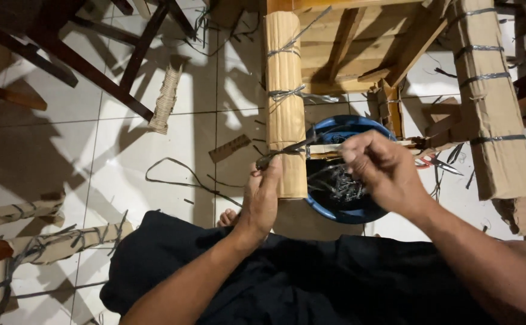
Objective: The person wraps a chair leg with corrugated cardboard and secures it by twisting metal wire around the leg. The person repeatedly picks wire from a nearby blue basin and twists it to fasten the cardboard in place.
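Note:
A wooden chair frame's leg [285, 90], wrapped in ribbed cardboard and tied with grey straps, stands in front of me. My left hand [261, 195] presses against the lower part of that wrapped leg and pinches a grey plastic strap [281, 153] at its side. My right hand [377, 168] is raised over a blue bowl [335, 129], fingers closed on the other end of the same strap, which stretches across the leg between both hands.
The blue bowl holds several dark strap scraps [341, 183]. A second cardboard-wrapped leg [491, 102] stands at the right, with scissors [434, 162] on the tiled floor beside it. Dark wooden frame pieces [94, 66] and wrapped bundles [46, 247] lie left. My dark-clothed lap [287, 283] fills the foreground.

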